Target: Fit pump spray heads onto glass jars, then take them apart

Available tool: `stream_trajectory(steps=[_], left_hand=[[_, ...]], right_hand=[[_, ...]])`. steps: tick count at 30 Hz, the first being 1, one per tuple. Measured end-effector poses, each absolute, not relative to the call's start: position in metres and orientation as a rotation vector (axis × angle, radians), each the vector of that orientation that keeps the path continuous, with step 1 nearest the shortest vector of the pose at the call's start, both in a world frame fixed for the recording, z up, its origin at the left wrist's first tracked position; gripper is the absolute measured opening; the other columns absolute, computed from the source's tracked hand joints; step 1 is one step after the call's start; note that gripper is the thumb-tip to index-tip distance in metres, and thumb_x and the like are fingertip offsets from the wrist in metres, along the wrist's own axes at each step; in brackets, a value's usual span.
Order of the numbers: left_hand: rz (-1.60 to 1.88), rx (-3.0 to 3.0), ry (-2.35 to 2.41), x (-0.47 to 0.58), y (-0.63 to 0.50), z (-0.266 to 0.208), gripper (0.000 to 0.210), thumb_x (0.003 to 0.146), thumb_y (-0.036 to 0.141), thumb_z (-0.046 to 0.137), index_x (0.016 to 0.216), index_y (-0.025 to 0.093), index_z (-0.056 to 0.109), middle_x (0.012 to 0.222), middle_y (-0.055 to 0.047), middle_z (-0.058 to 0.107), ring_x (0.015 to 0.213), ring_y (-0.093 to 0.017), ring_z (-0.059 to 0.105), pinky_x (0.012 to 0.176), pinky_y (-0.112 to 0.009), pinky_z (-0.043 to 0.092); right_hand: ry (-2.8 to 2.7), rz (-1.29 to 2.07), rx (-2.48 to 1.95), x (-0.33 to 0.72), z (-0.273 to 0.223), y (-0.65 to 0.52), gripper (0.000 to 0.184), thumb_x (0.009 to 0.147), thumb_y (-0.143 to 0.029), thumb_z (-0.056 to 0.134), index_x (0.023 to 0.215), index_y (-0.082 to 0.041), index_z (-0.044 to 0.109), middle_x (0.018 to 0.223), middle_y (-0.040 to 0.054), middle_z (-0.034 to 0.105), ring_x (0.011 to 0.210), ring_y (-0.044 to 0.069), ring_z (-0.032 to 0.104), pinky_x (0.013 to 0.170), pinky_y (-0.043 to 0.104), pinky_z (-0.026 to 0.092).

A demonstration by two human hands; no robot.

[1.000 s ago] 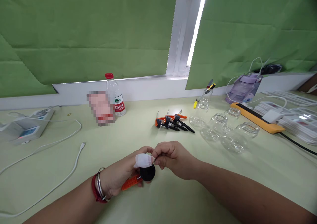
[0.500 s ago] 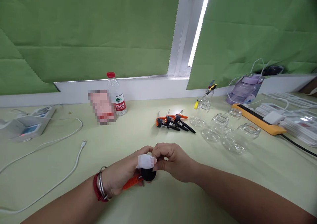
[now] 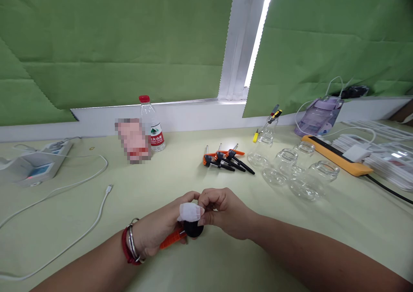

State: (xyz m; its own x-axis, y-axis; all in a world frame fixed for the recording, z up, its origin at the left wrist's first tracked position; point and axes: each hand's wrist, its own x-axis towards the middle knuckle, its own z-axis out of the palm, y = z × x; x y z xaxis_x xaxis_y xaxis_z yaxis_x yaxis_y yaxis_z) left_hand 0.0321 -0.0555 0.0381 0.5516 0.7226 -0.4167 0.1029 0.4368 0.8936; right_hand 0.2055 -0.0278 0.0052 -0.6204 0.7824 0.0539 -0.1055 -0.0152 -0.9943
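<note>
My left hand (image 3: 171, 222) is closed around an orange-and-black piece with a round black head (image 3: 193, 229). Its ribbed orange handle (image 3: 172, 238) sticks out below my palm, and the rest is hidden by my fingers. A white wrapping covers my left thumb, which lies over the black head. From the right, my right hand (image 3: 226, 212) pinches at the head's upper edge, thumb against it; whatever is between those fingertips is too hidden to make out. Beyond my hands, three similar orange-and-black pieces (image 3: 227, 158) with metal rods lie side by side on the table.
Several clear glass bottles (image 3: 309, 182) stand to the right; one farther back holds screwdrivers (image 3: 272, 115). An orange-edged power strip (image 3: 338, 156) and a purple jug (image 3: 319, 115) are beyond. At left are a water bottle (image 3: 156, 128), a pixelated pink item (image 3: 134, 139) and a white cable (image 3: 97, 216).
Both hands stay in nearly the same place around the orange-and-black piece. My right thumb has shifted slightly lower and left onto the black head.
</note>
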Motion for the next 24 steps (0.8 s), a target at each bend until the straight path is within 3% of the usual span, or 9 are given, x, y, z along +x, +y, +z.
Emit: stream_trajectory(steps=[9,24], left_hand=[[0.468,1.066,0.923,0.0300,-0.0555,0.0359,0.020,0.079,0.037,0.049,0.092,0.023,0.048,0.081,0.000,0.049,0.076,-0.016,0.050,0.060,-0.025,0.037],[0.473,1.084,0.920,0.0308,-0.0552,0.0360,0.023,0.078,0.040,0.051,0.093,0.022,0.049,0.081,0.000,0.049,0.076,-0.016,0.049,0.061,-0.026,0.039]], right_hand=[[-1.398,1.920,-0.589,0.2032,-0.0028,-0.0286,0.020,0.060,-0.020,0.078,0.069,-0.015,0.060,0.068,-0.0024,0.063,0.063,0.010,0.060,0.059,0.024,0.049],[-1.323,1.994,-0.589,0.2027,-0.0019,-0.0305,0.024,0.058,-0.022,0.080,0.068,-0.013,0.061,0.069,-0.0007,0.065,0.064,0.012,0.062,0.061,0.026,0.050]])
